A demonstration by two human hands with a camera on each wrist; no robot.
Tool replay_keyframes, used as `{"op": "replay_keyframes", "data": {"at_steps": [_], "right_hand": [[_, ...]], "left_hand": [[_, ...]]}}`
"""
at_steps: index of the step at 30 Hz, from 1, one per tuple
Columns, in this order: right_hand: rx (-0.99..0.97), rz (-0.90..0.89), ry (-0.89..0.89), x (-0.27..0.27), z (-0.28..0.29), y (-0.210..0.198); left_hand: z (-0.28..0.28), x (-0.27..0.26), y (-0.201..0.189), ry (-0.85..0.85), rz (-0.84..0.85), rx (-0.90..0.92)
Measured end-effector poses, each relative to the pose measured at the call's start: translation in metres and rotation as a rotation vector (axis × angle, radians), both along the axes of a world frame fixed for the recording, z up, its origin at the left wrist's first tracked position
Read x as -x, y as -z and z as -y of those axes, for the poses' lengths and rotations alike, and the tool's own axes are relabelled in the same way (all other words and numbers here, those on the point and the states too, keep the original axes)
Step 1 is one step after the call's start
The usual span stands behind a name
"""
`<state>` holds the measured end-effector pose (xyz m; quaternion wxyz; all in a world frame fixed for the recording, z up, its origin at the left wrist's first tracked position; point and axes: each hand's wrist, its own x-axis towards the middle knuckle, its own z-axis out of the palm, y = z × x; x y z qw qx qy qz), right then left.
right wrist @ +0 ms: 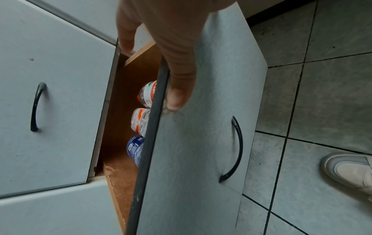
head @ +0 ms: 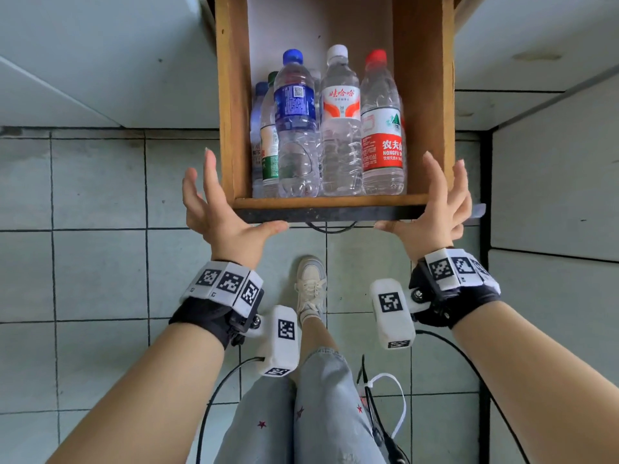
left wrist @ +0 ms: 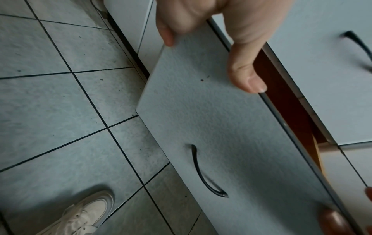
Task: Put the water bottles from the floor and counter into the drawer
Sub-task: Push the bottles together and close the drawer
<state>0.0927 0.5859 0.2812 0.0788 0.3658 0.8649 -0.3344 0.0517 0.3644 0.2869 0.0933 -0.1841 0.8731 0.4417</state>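
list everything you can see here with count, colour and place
water bottles: at least five, clear, with blue, white and red caps; lying in the drawer
drawer: one, brown wood, grey front, pulled open
handle: one, black, on the drawer front
upper drawer handle: one, black, on the grey front above
floor: grey tiles
shoe: one, white, below the drawer
left hand: one, fingers spread, thumb on the drawer front
right hand: one, same, other corner
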Motion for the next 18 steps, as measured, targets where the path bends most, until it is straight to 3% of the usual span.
{"op": "replay_keyframes", "data": {"at_steps": [8,18], "right_hand": [[-0.026,0.037,0.012,0.030,-0.003,-0.003],[0.001,-0.020,0.031,0.120,-0.017,-0.012]], "left_hand": [[-0.006,0.022,0.002,-0.050,-0.069,-0.050],[-0.027,0.107,0.002,-0.179,-0.071,-0.027]]}}
